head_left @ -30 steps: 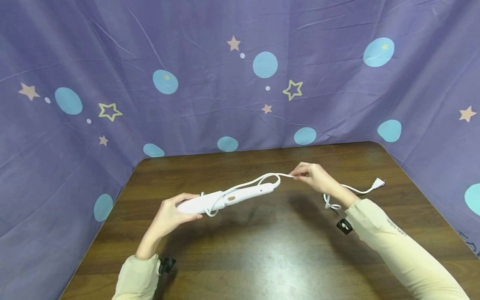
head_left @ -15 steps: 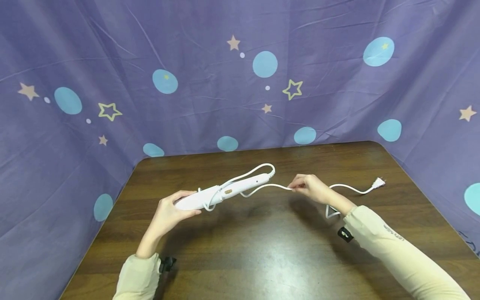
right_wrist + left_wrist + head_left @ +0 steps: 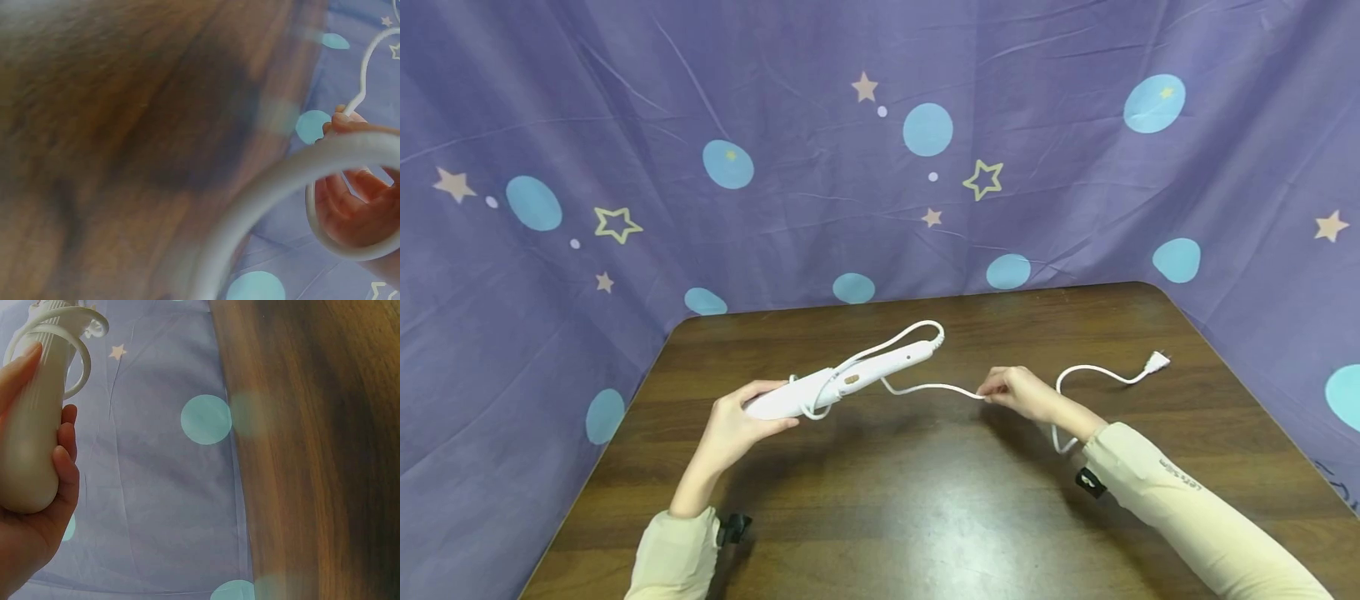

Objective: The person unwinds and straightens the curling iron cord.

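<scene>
A white hair straightener (image 3: pixel 880 365) is held above the table, its cord end tilted up to the right, with a small tan switch on its handle. My left hand (image 3: pixel 730 427) grips its wide rounded end, thumb on one side and fingers on the other, as the left wrist view confirms. The white power cord (image 3: pixel 931 387) arcs from the handle tip and loops around the body. Well to the right, my right hand (image 3: pixel 1021 393) pinches that cord between thumb and fingertips. In the right wrist view, a cord loop (image 3: pixel 294 165) passes close before the camera.
The two-pin plug (image 3: pixel 1156 362) lies at the right of the brown wooden table (image 3: pixel 880 500), with cord curving from it behind the right wrist. A purple patterned curtain (image 3: pixel 820 225) rises around the back and sides. Small black devices (image 3: pixel 734 528) sit at both wrists.
My right hand has moved down and slightly nearer with the pinched cord. A cord loop has come off the handle, hanging looser below it. The hair straightener has shifted slightly up and left.
</scene>
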Tool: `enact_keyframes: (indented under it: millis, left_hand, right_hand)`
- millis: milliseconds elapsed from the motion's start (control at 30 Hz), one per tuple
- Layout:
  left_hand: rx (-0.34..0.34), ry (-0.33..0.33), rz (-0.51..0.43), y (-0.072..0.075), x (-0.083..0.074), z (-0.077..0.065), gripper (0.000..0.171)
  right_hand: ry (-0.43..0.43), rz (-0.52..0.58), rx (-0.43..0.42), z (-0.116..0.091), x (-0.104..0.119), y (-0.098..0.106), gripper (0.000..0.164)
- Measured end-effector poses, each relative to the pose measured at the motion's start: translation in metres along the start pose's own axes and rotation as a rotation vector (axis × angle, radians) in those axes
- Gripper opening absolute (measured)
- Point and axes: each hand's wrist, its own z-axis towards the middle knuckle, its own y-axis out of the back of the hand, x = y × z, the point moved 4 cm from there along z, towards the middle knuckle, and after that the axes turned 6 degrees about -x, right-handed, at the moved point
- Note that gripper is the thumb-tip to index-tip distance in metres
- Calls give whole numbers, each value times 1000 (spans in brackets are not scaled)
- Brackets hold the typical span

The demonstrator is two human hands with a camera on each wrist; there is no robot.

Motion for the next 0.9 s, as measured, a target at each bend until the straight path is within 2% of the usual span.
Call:
enact_keyframes:
  millis: [133,400,667,900]
  left_hand:
    - [-23,10,-18,2,4,1,48]
    - [-43,6,29,3,3,1,49]
    - [-42,1,40,0,2,2,49]
    - [-41,-8,58,0,2,2,49]
  right_hand:
    - [20,-36,19,-5,-2,-3,11]
    - [67,-36,18,-10,-5,-7,10]
    - [-5,-31,77,-12,-7,-10,10]
    - [-28,4,75,-11,-4,-12,12]
